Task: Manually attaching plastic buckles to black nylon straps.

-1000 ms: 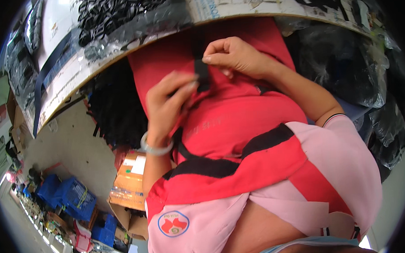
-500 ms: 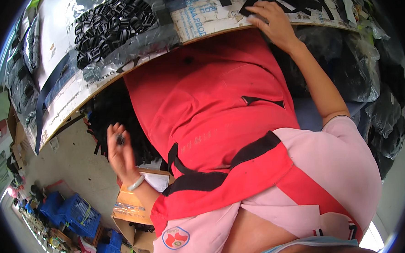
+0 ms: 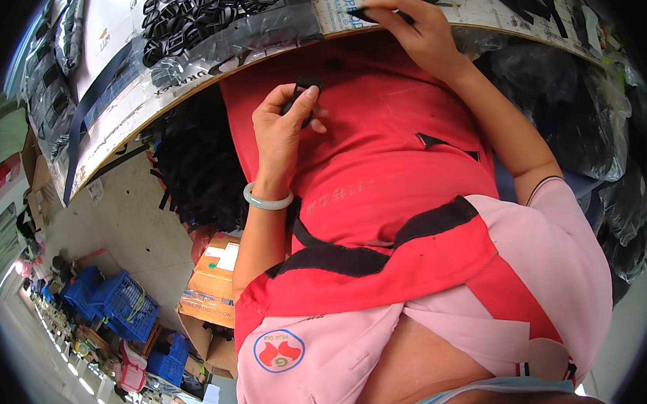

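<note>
My left hand (image 3: pixel 277 127), with a pale bangle at the wrist, is raised over the red apron (image 3: pixel 380 162). Its thumb and fingers are closed around a small black plastic buckle (image 3: pixel 307 86). Above the table's front edge, my right hand (image 3: pixel 419 40) pinches the end of a black webbing strap (image 3: pixel 360 13); the rest of that strap is partly hidden by the fingers. Beyond the right hand, more black straps (image 3: pixel 507 2) lie on the table. A heap of black buckles (image 3: pixel 208 21) rests on plastic to the left.
The worktable (image 3: pixel 115 140) has a curved-looking front edge ahead of me. Below it at left sits a dark bundle of straps (image 3: pixel 197 172). Cardboard boxes (image 3: pixel 209 288) and blue crates (image 3: pixel 128 307) stand on the floor. Clear plastic bags (image 3: pixel 567 109) hang at right.
My left hand has come up and right from beside the table to the front of the apron, with the buckle. The right hand has drawn slightly nearer, now pinching a strap end.
</note>
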Available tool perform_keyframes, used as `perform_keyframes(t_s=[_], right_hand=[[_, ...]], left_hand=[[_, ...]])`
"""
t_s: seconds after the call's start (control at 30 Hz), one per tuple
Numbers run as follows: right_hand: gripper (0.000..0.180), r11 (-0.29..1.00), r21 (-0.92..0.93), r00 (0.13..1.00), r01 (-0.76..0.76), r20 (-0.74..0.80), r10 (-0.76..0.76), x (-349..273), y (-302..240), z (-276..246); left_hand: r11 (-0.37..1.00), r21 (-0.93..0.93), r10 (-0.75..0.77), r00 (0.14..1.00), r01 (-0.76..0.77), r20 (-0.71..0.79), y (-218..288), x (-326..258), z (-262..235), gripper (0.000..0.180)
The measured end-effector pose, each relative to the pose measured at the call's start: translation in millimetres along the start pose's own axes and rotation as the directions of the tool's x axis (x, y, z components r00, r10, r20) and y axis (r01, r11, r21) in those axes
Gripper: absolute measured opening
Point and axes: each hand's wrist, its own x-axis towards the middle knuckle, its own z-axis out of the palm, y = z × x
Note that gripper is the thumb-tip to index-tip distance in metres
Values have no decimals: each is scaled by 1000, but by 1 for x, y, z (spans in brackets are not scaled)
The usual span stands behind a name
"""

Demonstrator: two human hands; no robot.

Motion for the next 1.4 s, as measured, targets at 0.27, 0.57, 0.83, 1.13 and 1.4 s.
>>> perform_keyframes(t_s=[0.27,0.57,0.83,1.13,1.4], right_hand=[[12,973,205,984,-102,166,68,6,-26,51],[11,804,400,792,-439,596,136,-28,-90,40],[15,668,-722,909,-180,137,393,-75,28,-17],[15,928,-323,965,-186,117,234,-64,33,-5],[19,531,490,722,-691,449,526,-45,-42,14]], left_hand=[[989,-107,99,993,-106,-64,-13,5,-4,11],[982,-125,125,986,-139,-110,-13,12,-4,12],[995,-74,69,997,-70,-16,-20,9,-5,15],[986,-116,-109,989,120,98,-17,4,3,19],[932,-353,17,965,79,262,4,-1,7,27]])
